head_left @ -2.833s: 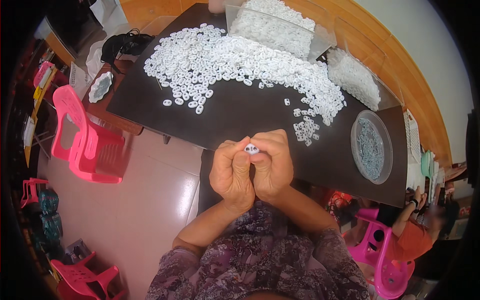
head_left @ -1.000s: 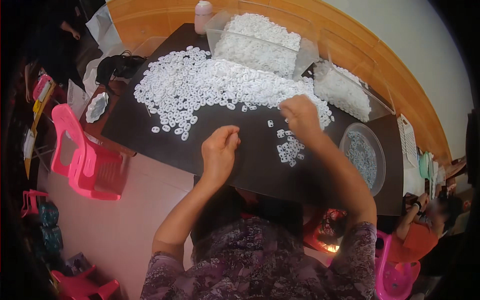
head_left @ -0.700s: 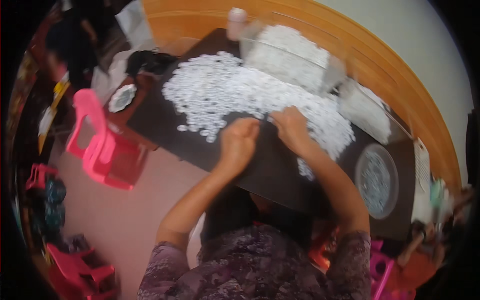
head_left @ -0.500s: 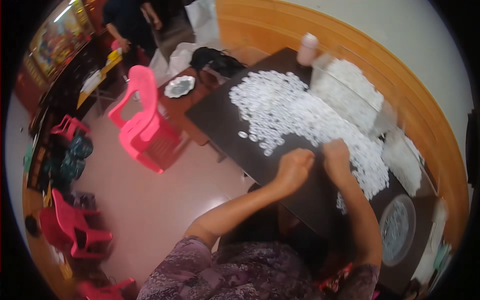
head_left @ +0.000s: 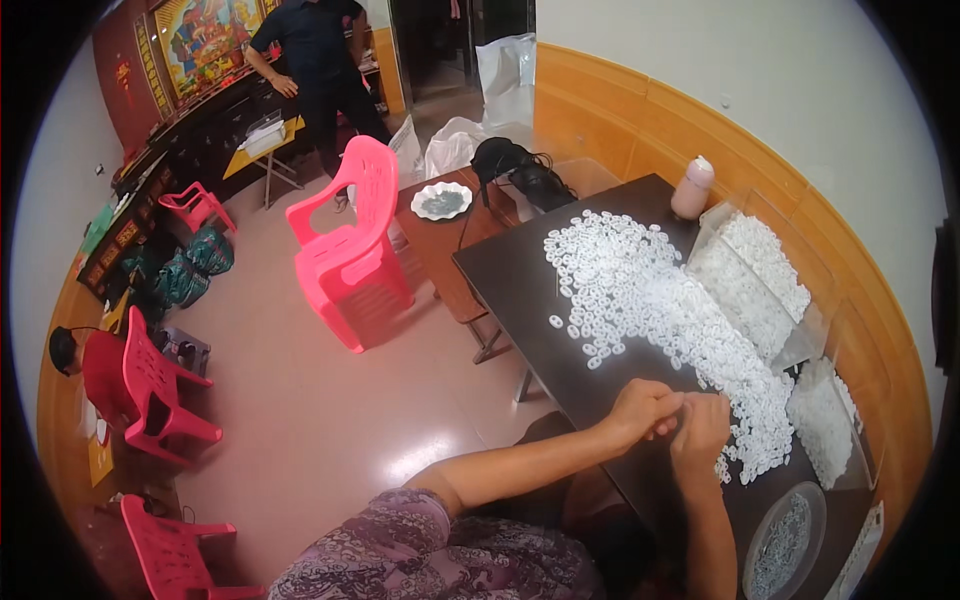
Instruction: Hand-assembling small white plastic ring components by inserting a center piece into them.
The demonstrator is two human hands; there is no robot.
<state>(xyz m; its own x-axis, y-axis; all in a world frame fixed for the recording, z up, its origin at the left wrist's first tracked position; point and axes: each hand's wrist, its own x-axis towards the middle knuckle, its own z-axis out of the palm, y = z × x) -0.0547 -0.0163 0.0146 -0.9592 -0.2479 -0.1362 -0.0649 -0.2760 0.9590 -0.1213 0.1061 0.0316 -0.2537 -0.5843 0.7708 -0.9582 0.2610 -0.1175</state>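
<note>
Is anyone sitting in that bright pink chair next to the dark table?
No, the pink chair stands with nobody in it, off to the left of the dark table on the floor.

Dark rectangular table (head_left: 520, 290) against the wood-panelled wall. On it: wide spread of small white rings (head_left: 640, 290), two clear bins (head_left: 750, 275) heaped with the same rings, round metal dish (head_left: 785, 540) of rings at near end, pink bottle (head_left: 692, 187) at far corner. Lower brown side table (head_left: 440, 235) beside it carries a white plate (head_left: 441, 201) and a black bag (head_left: 520, 170).
</note>
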